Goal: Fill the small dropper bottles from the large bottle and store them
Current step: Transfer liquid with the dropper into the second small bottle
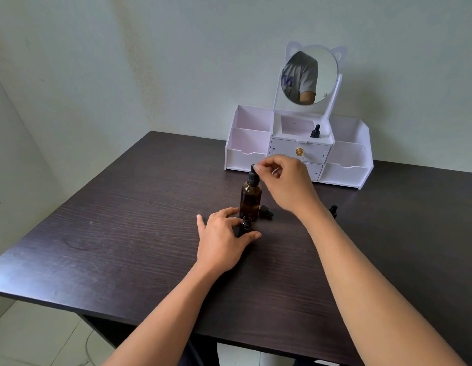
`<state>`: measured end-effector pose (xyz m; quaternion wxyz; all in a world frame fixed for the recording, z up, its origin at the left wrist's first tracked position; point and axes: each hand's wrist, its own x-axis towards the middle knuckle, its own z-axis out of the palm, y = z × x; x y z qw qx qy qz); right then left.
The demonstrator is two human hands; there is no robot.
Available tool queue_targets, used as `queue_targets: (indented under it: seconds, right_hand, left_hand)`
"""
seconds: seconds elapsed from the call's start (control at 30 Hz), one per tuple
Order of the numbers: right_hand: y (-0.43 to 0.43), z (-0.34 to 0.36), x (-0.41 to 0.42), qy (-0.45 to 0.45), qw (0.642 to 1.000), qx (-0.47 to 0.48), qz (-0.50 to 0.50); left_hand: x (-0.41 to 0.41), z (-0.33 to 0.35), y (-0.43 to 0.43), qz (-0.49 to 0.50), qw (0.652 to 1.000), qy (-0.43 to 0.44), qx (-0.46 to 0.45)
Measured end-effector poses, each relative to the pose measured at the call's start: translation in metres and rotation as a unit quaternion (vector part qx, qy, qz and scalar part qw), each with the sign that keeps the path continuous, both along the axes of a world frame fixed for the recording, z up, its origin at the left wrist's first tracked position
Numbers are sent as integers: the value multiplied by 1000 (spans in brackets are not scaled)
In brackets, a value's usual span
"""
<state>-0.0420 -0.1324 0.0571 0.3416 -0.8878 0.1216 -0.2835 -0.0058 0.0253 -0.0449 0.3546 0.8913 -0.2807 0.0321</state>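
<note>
A large amber bottle (250, 199) stands upright in the middle of the dark table, with a black dropper cap (253, 177) on its neck. My right hand (287, 186) pinches the rubber bulb of that cap from above. In front of it stands a small dark bottle (246, 225) with its threaded neck uncovered, and my left hand (221, 241) grips it around the body. A loose black dropper cap (266, 211) lies just right of the large bottle. Another small dropper bottle (315, 131) stands in the organizer's top middle compartment.
A white organizer (345, 154) with open side compartments, drawers and a cat-eared mirror (308, 75) stands at the back of the table (124, 233). A small black bottle (333, 210) peeks out behind my right forearm. The wall lies close behind.
</note>
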Motion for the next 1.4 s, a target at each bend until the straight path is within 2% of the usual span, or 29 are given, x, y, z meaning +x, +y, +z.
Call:
queue_targets:
  seconds: [0.43, 0.7, 1.1, 1.4]
  right_hand:
    - [6, 4, 16, 20, 997, -70, 2]
    - [5, 3, 13, -15, 1000, -6, 3]
    - [9, 4, 14, 12, 999, -30, 4]
    - [7, 4, 14, -1, 1000, 2, 1]
  left_hand:
    - [-1, 5, 0, -8, 1000, 8, 8]
    - [-1, 5, 1, -3, 1000, 10, 11]
    - [-1, 5, 1, -5, 1000, 7, 13]
    - [-1, 4, 1, -4, 1000, 10, 15]
